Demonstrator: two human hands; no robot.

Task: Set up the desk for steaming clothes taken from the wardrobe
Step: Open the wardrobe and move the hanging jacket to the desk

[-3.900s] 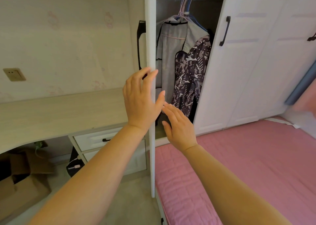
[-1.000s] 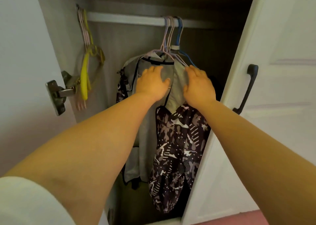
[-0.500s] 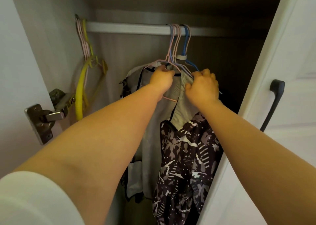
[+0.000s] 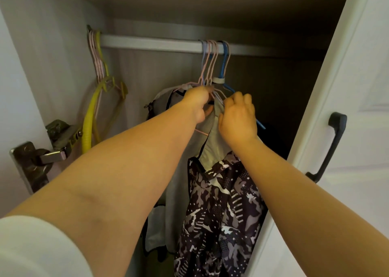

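We find no text, label, brand, number or sign that we can read anywhere here, neither on the hanging clothes nor on the wardrobe.

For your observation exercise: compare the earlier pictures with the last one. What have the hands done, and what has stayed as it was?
Both hands rose from the wardrobe door's edge into the wardrobe. The left hand and right hand, earlier flat on the grey garment, now curl their fingers round it and the pink wire hangers. The hangers still hook the white rail; the yellow hanger has not moved.
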